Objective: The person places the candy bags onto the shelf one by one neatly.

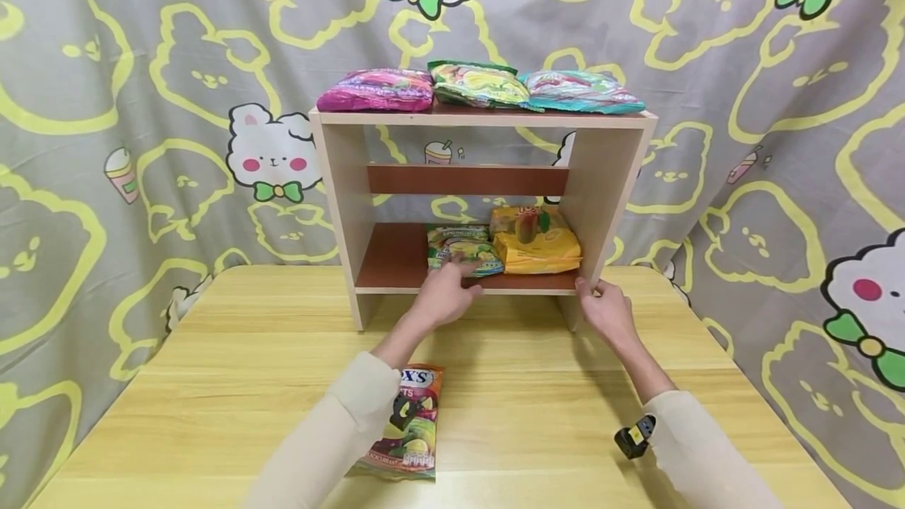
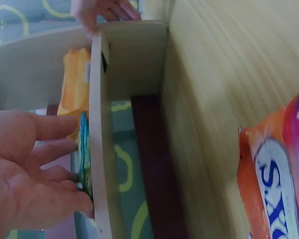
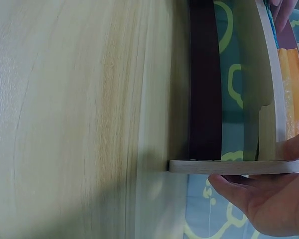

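My left hand (image 1: pixel 445 294) is at the lower board of a small wooden shelf (image 1: pixel 481 121), its fingers lying against a green candy packet (image 1: pixel 463 248). In the left wrist view these fingers (image 2: pixel 57 149) are extended and touch the packet's face. To its right on that board sits a yellow-orange candy bag (image 1: pixel 539 248). My right hand (image 1: pixel 608 309) grips the shelf's right side panel (image 1: pixel 613 203) near the lower board's corner; the right wrist view shows the thumb on one side of the panel and fingers (image 3: pixel 234 191) on the other.
On the shelf top lie a purple packet (image 1: pixel 378 90), a green-yellow packet (image 1: pixel 478 85) and a teal-edged packet (image 1: pixel 583 93). An orange-red candy bag (image 1: pixel 417 430) rests on the wooden table (image 1: pixel 523 415), partly behind my left sleeve. A patterned curtain (image 1: pixel 177 45) hangs behind.
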The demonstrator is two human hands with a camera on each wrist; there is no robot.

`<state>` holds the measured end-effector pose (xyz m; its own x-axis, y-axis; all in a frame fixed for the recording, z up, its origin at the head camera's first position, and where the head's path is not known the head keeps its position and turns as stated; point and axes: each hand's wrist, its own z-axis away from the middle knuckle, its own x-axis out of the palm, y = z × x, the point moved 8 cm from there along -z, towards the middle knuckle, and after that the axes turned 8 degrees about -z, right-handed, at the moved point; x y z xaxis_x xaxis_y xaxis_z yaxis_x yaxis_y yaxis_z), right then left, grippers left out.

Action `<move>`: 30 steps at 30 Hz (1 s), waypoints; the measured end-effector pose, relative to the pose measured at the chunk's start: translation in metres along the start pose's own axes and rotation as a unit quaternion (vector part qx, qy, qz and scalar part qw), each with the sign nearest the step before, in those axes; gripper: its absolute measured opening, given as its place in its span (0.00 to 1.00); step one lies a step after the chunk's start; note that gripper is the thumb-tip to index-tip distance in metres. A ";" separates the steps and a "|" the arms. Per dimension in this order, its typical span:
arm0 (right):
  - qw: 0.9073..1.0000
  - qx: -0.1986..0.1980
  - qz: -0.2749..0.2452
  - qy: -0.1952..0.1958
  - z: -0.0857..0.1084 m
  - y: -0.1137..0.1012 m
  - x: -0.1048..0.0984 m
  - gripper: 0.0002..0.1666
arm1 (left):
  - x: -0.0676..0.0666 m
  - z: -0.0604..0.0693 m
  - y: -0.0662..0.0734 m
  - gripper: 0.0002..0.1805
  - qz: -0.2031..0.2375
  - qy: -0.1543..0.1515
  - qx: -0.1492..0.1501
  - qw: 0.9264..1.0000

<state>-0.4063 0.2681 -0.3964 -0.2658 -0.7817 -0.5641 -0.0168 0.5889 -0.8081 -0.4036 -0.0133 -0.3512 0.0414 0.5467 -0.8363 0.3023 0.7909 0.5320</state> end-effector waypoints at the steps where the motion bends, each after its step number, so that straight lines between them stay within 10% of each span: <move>1: 1.000 0.000 0.000 0.000 0.000 0.000 0.000 0.32 | -0.003 0.001 -0.002 0.26 0.008 0.012 -0.004 1.000; 13: 1.000 0.006 0.002 -0.007 0.000 0.002 0.001 0.34 | -0.045 0.024 -0.014 0.13 0.043 0.137 0.001 0.990; 22: 1.000 -0.001 0.005 -0.005 -0.001 0.002 -0.002 0.34 | -0.040 0.044 -0.018 0.07 -0.032 0.029 0.021 0.999; 30: 1.000 -0.006 0.002 -0.002 -0.001 0.001 0.000 0.33 | -0.020 0.071 -0.050 0.10 -0.137 -0.075 -0.018 0.988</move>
<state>-0.4069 0.2686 -0.3970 -0.2629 -0.7796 -0.5685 -0.0274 0.5950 -0.8033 -0.3520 -0.0831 -0.3703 0.1034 0.2653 -0.9586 0.2885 0.9143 0.2841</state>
